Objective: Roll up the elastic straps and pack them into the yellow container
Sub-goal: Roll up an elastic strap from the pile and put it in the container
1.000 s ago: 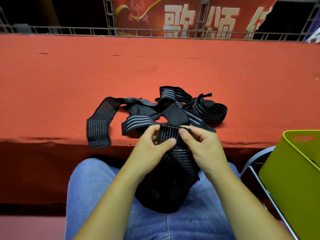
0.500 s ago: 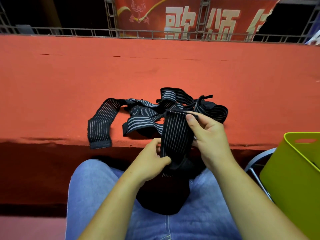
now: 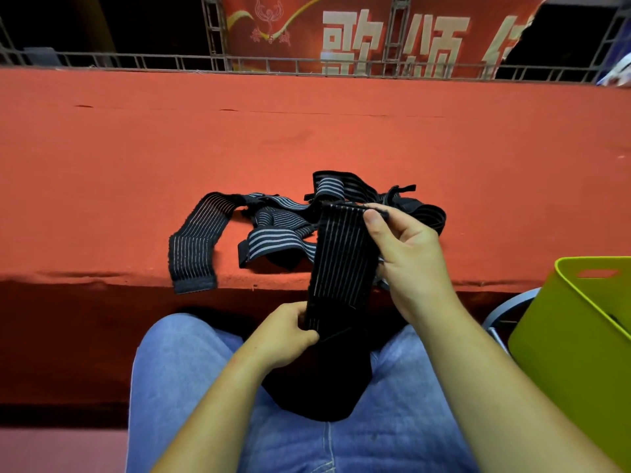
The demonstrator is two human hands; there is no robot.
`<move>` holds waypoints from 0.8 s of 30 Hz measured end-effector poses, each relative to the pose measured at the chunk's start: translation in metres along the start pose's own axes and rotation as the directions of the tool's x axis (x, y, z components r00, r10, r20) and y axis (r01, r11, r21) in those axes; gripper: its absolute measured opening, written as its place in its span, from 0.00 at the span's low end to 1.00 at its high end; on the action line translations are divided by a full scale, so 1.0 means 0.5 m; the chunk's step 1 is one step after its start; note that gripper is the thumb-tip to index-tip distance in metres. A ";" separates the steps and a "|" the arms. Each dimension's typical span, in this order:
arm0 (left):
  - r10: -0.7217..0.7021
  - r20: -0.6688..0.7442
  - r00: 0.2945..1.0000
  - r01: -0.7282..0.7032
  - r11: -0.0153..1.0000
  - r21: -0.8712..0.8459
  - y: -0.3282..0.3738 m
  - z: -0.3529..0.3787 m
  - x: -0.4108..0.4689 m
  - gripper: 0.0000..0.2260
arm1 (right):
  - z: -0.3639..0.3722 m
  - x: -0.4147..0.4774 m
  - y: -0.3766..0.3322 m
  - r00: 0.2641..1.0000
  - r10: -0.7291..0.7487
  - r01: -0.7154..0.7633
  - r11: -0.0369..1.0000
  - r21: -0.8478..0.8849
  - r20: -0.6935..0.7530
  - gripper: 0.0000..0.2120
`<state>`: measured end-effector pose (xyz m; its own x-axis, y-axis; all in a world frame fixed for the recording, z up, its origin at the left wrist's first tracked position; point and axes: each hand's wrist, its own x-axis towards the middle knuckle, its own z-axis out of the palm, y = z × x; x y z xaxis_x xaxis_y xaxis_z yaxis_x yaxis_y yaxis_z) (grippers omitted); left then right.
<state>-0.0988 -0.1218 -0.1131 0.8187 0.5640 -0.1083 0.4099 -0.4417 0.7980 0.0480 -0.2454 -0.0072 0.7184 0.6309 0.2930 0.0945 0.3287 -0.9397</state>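
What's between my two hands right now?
A black elastic strap spans the gap: left hand pinches it low, right hand pinches its top edge. Head view shows it.

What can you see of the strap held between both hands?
The held strap is black ribbed elastic with thin pale lengthwise lines. It is stretched nearly upright: the right hand pinches its top end, the left hand grips it lower down. Its remainder lies bunched on the jeans, not yet rolled.
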 end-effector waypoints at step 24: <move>-0.019 0.010 1.000 0.020 0.996 -0.084 -0.052 0.036 0.007 0.10 | 0.022 0.039 -0.076 0.998 -0.057 0.057 0.976 0.212 -0.005 0.06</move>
<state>-0.0993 -0.1206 -0.1450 0.8147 0.5652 -0.1293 0.3907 -0.3704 0.8427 0.0507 -0.2380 0.0363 0.7149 0.6079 0.3454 -0.0132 0.5057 -0.8626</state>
